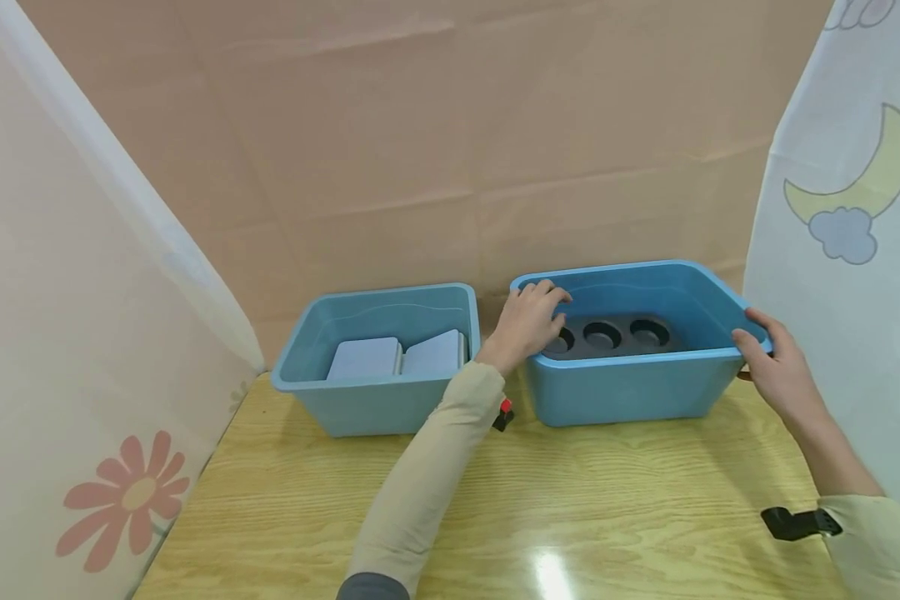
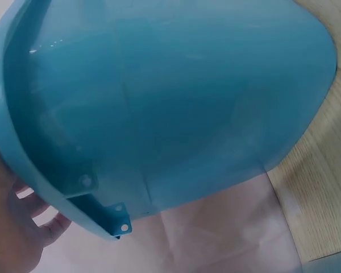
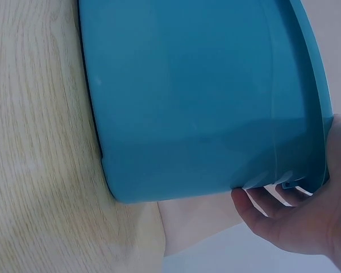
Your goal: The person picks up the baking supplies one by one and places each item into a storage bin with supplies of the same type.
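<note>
The right-hand blue bin (image 1: 630, 392) is seen standing on the wooden table (image 1: 570, 517), at its far edge against the backdrop. It is gripped at both ends: the left hand (image 1: 528, 321) is curled over the left rim, and the right hand (image 1: 776, 367) is hooked at the right rim, with its fingers (image 3: 267, 207) tucked beneath the lip in the right wrist view.

A dark tray with round wells (image 1: 607, 336) is carried loose inside the bin. Should the bin be lifted unevenly, the tray is judged liable to slide toward the low end. Both grips are taken only at the thin rim, so a slip or flexing of the plastic is considered possible.

A second blue bin (image 1: 378, 400) is placed just beside on the left, holding two grey-blue blocks (image 1: 397, 357). The gap between the bins is narrow, and a leftward shift is judged likely to cause contact. A white curtain (image 1: 847, 208) hangs close on the right, crowding the right hand.
</note>
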`<state>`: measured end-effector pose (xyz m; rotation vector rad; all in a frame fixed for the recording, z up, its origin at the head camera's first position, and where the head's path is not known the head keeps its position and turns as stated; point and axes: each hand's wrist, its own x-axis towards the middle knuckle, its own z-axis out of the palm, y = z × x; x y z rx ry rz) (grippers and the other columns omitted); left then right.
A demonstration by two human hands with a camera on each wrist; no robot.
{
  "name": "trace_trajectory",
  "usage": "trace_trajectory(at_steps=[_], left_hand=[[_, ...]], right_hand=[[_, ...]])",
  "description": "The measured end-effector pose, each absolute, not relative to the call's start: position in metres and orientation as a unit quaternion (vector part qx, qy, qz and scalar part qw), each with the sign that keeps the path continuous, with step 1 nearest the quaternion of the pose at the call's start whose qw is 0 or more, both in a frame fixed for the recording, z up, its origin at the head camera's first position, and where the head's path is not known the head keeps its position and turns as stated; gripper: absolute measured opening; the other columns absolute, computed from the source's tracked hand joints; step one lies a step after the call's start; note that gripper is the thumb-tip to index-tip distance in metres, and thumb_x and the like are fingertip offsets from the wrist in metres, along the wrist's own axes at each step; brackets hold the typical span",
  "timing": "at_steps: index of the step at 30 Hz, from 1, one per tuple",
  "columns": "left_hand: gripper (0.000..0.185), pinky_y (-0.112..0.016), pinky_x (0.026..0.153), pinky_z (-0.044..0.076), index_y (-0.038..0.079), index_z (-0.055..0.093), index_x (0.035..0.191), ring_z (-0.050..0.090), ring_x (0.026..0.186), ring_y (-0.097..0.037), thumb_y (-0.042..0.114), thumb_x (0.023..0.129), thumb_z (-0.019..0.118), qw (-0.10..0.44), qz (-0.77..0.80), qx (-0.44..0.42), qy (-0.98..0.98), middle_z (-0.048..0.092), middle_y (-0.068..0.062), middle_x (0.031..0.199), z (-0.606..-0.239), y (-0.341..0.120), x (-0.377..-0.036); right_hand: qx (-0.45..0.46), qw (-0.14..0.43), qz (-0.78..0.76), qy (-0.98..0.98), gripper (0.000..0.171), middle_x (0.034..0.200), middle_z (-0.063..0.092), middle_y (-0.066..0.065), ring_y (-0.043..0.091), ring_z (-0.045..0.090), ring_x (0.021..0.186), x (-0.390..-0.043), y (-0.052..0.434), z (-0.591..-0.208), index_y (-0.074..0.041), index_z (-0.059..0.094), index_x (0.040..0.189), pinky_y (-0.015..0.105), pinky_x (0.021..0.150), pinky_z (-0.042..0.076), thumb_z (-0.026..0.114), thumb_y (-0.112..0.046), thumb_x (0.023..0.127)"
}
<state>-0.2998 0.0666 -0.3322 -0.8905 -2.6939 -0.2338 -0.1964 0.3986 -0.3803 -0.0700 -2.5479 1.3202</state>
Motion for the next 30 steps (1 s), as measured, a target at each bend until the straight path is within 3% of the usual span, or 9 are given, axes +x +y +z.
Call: trace_trajectory(at_steps=[4, 12, 18, 21, 23, 25, 28, 30], left_hand=[[0.025, -0.032, 0.096, 0.037, 0.030, 0.059, 0.120, 0.050, 0.111, -0.013, 0.031, 0.096, 0.052, 0.149, -0.107, -0.310, -0.933, 0.054, 0.010, 0.121, -0.329, 0.060, -0.300], [0.024, -0.028, 0.086, 0.038, 0.029, 0.059, 0.119, 0.051, 0.105, -0.006, 0.029, 0.095, 0.053, 0.132, -0.141, -0.306, -0.932, 0.056, 0.012, 0.114, -0.326, 0.041, -0.301], [0.025, -0.029, 0.085, 0.038, 0.028, 0.059, 0.119, 0.050, 0.103, -0.010, 0.029, 0.095, 0.053, 0.127, -0.156, -0.299, -0.933, 0.057, 0.007, 0.113, -0.331, 0.027, -0.300], [0.025, -0.030, 0.085, 0.038, 0.027, 0.060, 0.119, 0.050, 0.101, -0.011, 0.030, 0.095, 0.054, 0.122, -0.175, -0.296, -0.931, 0.057, 0.007, 0.113, -0.332, 0.019, -0.297], [0.026, -0.031, 0.086, 0.039, 0.027, 0.060, 0.119, 0.051, 0.100, -0.012, 0.030, 0.095, 0.054, 0.122, -0.182, -0.292, -0.931, 0.057, 0.007, 0.113, -0.330, 0.012, -0.294], [0.027, -0.033, 0.086, 0.038, 0.025, 0.059, 0.121, 0.051, 0.100, -0.013, 0.031, 0.095, 0.055, 0.118, -0.191, -0.286, -0.931, 0.056, 0.006, 0.115, -0.327, 0.004, -0.292], [0.030, -0.035, 0.087, 0.038, 0.026, 0.057, 0.123, 0.050, 0.102, -0.014, 0.034, 0.095, 0.054, 0.112, -0.190, -0.267, -0.938, 0.055, 0.006, 0.117, -0.322, -0.010, -0.289], [0.032, -0.037, 0.090, 0.038, 0.026, 0.056, 0.125, 0.050, 0.106, -0.015, 0.036, 0.094, 0.054, 0.104, -0.192, -0.252, -0.943, 0.054, 0.006, 0.120, -0.318, -0.020, -0.287]], right_hand=[[-0.020, 0.131, 0.454, -0.881, 0.060, 0.153, 0.007, 0.025, -0.004, 0.037, 0.097, -0.198, 0.398, -0.382, -0.020, 0.011, 0.152, 0.011, 0.063, 0.046, 0.035, -0.039, 0.100], [-0.013, 0.130, 0.452, -0.882, 0.060, 0.153, 0.006, 0.026, -0.008, 0.035, 0.093, -0.204, 0.397, -0.382, -0.021, 0.010, 0.152, 0.011, 0.063, 0.045, 0.035, -0.038, 0.100], [-0.004, 0.127, 0.451, -0.883, 0.059, 0.154, 0.004, 0.022, -0.007, 0.036, 0.092, -0.205, 0.400, -0.382, -0.023, 0.010, 0.152, 0.011, 0.062, 0.046, 0.035, -0.037, 0.100], [0.006, 0.136, 0.441, -0.887, 0.059, 0.153, 0.007, 0.026, 0.002, 0.042, 0.097, -0.205, 0.403, -0.382, -0.016, 0.011, 0.152, 0.010, 0.064, 0.044, 0.035, -0.034, 0.101], [0.003, 0.144, 0.429, -0.892, 0.060, 0.151, 0.005, 0.030, 0.021, 0.043, 0.114, -0.204, 0.404, -0.380, -0.010, 0.012, 0.151, 0.023, 0.084, 0.046, 0.035, -0.034, 0.100], [0.000, 0.168, 0.411, -0.896, 0.060, 0.149, 0.006, 0.033, 0.043, 0.028, 0.128, -0.204, 0.404, -0.375, -0.003, 0.016, 0.149, 0.046, 0.100, 0.036, 0.036, -0.031, 0.100], [-0.011, 0.221, 0.373, -0.901, 0.058, 0.148, 0.010, 0.033, 0.056, 0.009, 0.132, -0.201, 0.400, -0.365, 0.000, 0.027, 0.146, 0.073, 0.095, 0.013, 0.043, -0.027, 0.097], [-0.003, 0.267, 0.344, -0.900, 0.054, 0.147, 0.021, 0.031, 0.054, 0.016, 0.132, -0.201, 0.396, -0.358, 0.002, 0.036, 0.141, 0.070, 0.098, 0.012, 0.049, -0.023, 0.095]])
